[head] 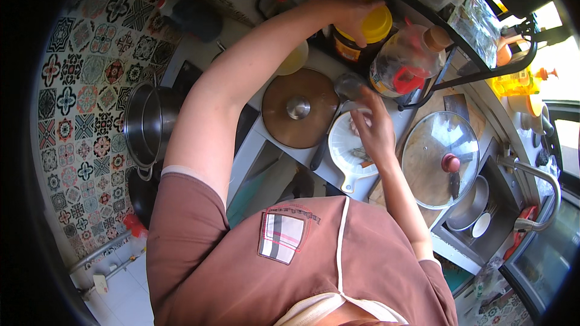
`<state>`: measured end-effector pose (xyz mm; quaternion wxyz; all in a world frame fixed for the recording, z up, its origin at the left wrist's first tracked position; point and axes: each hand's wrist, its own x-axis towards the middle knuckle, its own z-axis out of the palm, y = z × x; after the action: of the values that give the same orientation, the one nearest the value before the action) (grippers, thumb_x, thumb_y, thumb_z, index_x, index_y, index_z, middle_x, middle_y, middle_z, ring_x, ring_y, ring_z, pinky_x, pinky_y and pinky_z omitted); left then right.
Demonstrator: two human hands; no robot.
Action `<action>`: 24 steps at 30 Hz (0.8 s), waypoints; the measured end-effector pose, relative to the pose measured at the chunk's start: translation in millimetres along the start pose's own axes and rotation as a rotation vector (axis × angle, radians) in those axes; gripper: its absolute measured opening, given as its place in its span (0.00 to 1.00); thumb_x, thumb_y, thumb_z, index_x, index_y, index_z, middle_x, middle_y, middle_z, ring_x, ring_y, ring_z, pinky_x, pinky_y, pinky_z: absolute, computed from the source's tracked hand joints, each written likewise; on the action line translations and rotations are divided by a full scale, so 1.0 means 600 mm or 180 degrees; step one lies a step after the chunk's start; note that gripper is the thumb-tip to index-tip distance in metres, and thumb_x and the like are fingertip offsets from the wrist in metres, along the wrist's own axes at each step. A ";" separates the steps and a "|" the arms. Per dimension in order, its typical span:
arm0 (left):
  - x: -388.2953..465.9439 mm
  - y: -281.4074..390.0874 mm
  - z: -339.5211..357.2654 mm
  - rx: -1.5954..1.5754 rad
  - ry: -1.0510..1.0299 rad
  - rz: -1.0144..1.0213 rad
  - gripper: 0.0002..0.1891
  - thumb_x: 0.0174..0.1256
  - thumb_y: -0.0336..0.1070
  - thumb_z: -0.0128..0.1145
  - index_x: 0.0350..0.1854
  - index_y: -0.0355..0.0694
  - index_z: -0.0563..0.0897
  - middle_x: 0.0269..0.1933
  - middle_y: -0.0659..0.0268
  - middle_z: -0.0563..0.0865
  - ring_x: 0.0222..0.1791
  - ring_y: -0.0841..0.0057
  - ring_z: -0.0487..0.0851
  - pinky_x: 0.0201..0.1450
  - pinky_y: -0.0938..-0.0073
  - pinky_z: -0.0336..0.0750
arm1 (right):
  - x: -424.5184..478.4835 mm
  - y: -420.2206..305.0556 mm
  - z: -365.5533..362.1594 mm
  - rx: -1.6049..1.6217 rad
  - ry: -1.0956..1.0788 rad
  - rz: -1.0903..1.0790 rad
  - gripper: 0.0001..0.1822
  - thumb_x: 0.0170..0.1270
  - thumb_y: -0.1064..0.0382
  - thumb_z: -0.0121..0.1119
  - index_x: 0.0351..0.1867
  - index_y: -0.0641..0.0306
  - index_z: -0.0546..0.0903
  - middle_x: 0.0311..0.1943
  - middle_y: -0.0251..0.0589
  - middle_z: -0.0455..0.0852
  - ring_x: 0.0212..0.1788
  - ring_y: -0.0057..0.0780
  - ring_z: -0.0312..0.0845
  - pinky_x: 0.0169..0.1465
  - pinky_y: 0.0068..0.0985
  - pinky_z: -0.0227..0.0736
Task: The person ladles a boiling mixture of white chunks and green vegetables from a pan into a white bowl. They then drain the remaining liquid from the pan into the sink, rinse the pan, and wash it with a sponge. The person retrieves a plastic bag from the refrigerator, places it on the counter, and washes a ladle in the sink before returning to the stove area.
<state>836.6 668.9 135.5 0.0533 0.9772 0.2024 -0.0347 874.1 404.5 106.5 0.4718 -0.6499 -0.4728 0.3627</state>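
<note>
My left hand (351, 16) reaches far up and grips the yellow lid of a dark jar (348, 50) on the counter at the back. My right hand (378, 131) is over a white handled dish (339, 140), its thumb and fingers apart and nothing seen between them. Small food pieces (361, 153) lie in the dish, partly covered by that hand. Just beyond its fingertips stands a small clear container (349, 85), blurred. A round brown lid with a metal knob (298, 107) is left of the dish, and a black handle (320, 155) lies between them.
A large clear bottle with a brown cap (410, 61) stands beside the jar, near a black metal rack (485, 72). A glass lid (421, 163) rests over a wooden board (439, 102). Bowls (469, 203) sit in the sink at right. A steel pot (145, 122) is at left.
</note>
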 end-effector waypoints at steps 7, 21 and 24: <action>-0.027 -0.002 -0.031 -0.0019 0.0021 -0.0011 0.52 0.33 0.53 0.71 0.64 0.41 0.60 0.55 0.48 0.72 0.56 0.56 0.73 0.55 0.63 0.71 | 0.063 0.071 0.100 0.1427 0.0395 0.0337 0.27 0.63 0.64 0.55 0.61 0.69 0.64 0.54 0.47 0.73 0.53 0.32 0.72 0.54 0.24 0.68; -0.002 -0.001 -0.045 0.0187 -0.0440 0.0202 0.55 0.37 0.65 0.66 0.69 0.43 0.56 0.63 0.50 0.67 0.62 0.59 0.68 0.60 0.66 0.67 | -0.042 0.054 0.059 0.1646 -0.0946 0.0844 0.11 0.66 0.68 0.50 0.48 0.68 0.74 0.36 0.36 0.81 0.38 0.18 0.76 0.43 0.18 0.71; -0.002 -0.007 -0.061 -0.0372 -0.0619 0.0137 0.49 0.46 0.59 0.65 0.68 0.44 0.56 0.63 0.53 0.68 0.62 0.63 0.68 0.60 0.69 0.67 | -0.065 0.053 0.047 0.1738 -0.0978 0.1075 0.11 0.66 0.68 0.51 0.47 0.68 0.74 0.36 0.37 0.81 0.37 0.19 0.76 0.42 0.18 0.72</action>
<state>835.6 676.4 171.6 0.1303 0.9686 0.1769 -0.1164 845.3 371.2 68.6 0.4848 -0.5066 -0.3098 0.6421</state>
